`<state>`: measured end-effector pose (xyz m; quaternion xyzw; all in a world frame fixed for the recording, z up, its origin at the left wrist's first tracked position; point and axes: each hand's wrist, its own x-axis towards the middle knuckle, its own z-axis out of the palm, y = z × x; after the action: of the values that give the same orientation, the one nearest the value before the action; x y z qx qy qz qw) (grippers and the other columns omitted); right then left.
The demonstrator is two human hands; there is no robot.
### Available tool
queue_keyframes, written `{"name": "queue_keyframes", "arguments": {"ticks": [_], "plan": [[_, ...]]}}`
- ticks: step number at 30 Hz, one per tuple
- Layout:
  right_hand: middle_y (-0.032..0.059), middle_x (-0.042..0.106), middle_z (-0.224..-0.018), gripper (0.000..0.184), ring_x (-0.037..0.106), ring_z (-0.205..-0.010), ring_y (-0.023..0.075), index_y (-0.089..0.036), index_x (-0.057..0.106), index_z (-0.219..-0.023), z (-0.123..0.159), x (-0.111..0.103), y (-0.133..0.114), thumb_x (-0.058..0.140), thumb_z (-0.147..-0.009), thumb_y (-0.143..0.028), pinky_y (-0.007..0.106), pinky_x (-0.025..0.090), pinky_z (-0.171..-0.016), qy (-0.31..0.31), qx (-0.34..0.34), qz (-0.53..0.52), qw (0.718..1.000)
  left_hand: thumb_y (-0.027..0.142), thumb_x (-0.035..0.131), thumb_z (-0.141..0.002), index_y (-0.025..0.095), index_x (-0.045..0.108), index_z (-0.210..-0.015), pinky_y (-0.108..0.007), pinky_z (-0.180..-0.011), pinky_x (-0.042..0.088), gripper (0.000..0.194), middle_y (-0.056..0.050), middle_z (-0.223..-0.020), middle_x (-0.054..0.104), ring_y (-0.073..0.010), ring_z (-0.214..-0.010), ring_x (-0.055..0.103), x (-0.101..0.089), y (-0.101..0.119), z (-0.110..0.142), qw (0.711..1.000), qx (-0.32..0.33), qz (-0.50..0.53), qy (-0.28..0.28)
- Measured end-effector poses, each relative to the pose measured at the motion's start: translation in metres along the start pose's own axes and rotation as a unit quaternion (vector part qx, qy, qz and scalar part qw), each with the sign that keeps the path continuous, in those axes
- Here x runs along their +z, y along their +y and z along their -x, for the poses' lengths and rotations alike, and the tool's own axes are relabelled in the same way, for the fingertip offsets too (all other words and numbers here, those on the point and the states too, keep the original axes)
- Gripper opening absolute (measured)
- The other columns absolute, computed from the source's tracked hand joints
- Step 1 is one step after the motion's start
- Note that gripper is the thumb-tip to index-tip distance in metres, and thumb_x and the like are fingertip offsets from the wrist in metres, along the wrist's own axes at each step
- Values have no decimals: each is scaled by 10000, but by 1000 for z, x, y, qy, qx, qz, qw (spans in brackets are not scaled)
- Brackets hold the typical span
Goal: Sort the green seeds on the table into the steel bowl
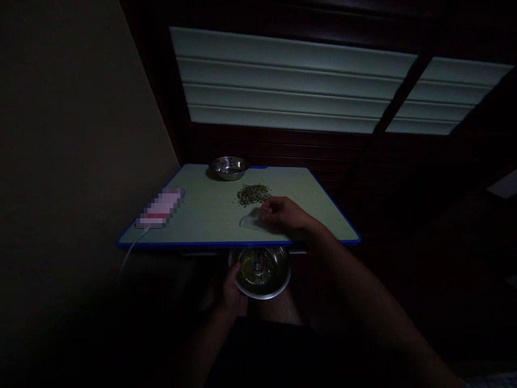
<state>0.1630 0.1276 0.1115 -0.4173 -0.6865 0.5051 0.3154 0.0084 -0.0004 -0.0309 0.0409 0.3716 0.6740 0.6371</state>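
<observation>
My left hand (232, 288) grips the rim of a steel bowl (263, 272) held just below the near edge of a small green table (202, 221) with a blue border. My right hand (285, 215) rests on the tabletop near the front edge, fingers curled and pressed down beside a pale smear or patch (250, 221). A loose pile of small greenish grains (253, 194) lies just beyond that hand. Whether anything lies under the fingers cannot be made out in the dark.
A second steel bowl (229, 167) stands at the table's far edge. A blurred-out flat object (160, 207) with a white cable (131, 250) lies at the table's left. A wall stands to the left, a louvred window (291, 86) behind.
</observation>
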Motion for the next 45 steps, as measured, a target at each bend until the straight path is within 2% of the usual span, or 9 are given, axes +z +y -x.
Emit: {"name": "queue_keyframes", "arguments": {"ticks": [5, 10, 12, 20, 23, 25, 30, 39, 45], "plan": [[-51, 522, -600, 258, 422, -528, 88, -157, 625, -780, -30, -20, 5, 708, -567, -276, 233, 341, -508, 109, -32, 4, 994, 255, 661, -713, 140, 756, -874, -354, -858, 551, 219, -87, -868, 787, -252, -880, 726, 4, 2, -3, 1000, -19, 9, 12], [-20, 556, -652, 191, 481, -606, 116, -189, 567, -696, -47, -31, 28, 623, -621, -355, 252, 405, -588, 273, -62, 2, 960, 208, 643, -671, 147, 745, -768, -355, -760, 570, 153, -72, -748, 770, -244, -754, 725, 14, 6, -10, 998, -58, 12, 9], [-20, 560, -660, 160, 502, -637, 124, -197, 554, -688, -49, -34, 38, 591, -624, -339, 254, 425, -630, 296, -75, 16, 952, 199, 647, -653, 153, 730, -710, -348, -712, 570, 111, -61, -682, 749, -240, -697, 716, 17, 9, -13, 998, -62, 9, 9], [-3, 638, -715, 125, 571, -716, 147, -189, 620, -728, -45, -37, 49, 557, -680, -286, 279, 457, -745, 315, -88, 125, 936, 202, 643, -644, 126, 719, -668, -319, -646, 553, 110, -87, -657, 739, -218, -639, 692, 19, 21, -18, 997, -76, -28, 15], [3, 670, -744, 130, 597, -747, 156, -190, 645, -743, -43, -37, 49, 550, -699, -267, 286, 465, -779, 329, -75, 165, 927, 211, 641, -652, 125, 737, -729, -352, -684, 568, 151, -103, -723, 761, -245, -695, 713, 18, 22, -14, 993, -109, -43, -4], [8, 685, -756, 136, 612, -757, 161, -190, 662, -757, -43, -39, 50, 556, -706, -258, 287, 471, -782, 329, -66, 181, 924, 216, 628, -657, 134, 734, -726, -361, -652, 569, 151, -101, -693, 752, -252, -666, 709, 16, 22, -10, 990, -131, -49, -2], [30, 726, -826, 153, 645, -803, 170, -192, 701, -809, -44, -40, 54, 572, -741, -239, 292, 483, -808, 325, -51, 210, 921, 217, 635, -653, 163, 702, -657, -343, -629, 564, 86, -75, -627, 730, -240, -631, 695, 7, 21, 0, 992, -107, -59, 28], [42, 743, -836, 135, 653, -790, 169, -177, 722, -820, -40, -33, 49, 622, -741, -222, 288, 490, -796, 260, -62, 225, 937, 277, 656, -654, 131, 730, -762, -408, -772, 574, 195, -104, -692, 745, -336, -890, 716, 4, 8, 0, 995, -73, -63, 10], [33, 716, -774, 137, 618, -735, 152, -164, 708, -788, -35, -24, 42, 626, -727, -255, 276, 477, -752, 211, -82, 185, 956, 259, 667, -648, 153, 724, -738, -413, -857, 555, 150, -91, -670, 729, -346, -975, 702, 6, 3, -2, 997, -66, -46, 18]]}}
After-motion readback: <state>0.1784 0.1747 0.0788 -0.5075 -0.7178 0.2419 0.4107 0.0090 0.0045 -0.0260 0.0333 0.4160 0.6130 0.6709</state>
